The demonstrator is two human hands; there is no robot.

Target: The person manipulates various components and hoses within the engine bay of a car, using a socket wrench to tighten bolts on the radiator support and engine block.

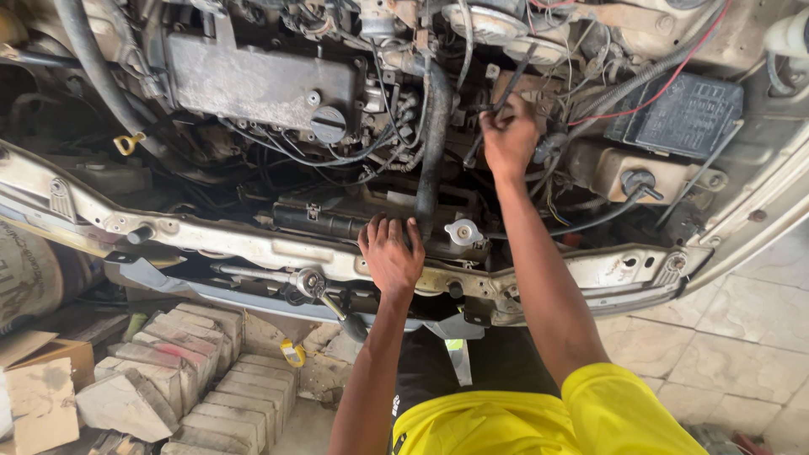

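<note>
Scene: a person in a yellow shirt leans over an open engine bay [253, 84].
Left hand [392, 253]: spread flat on the front crossmember [253, 244], bracing by the radiator cap [464, 232]; holds nothing.
Right hand [508, 139]: closed round a slim dark tool [516, 80] deep behind the black radiator hose [434, 143].
Step, by the look: working a fitting there; the tool needs a steady seat.

Little room is left around the right hand [508, 139], hemmed by tangled black and red wires [628, 88] and the thick black rubber radiator hose [433, 143]. Beside the left hand [391, 255], passage is blocked by the round silver metal radiator cap [464, 232].
</note>
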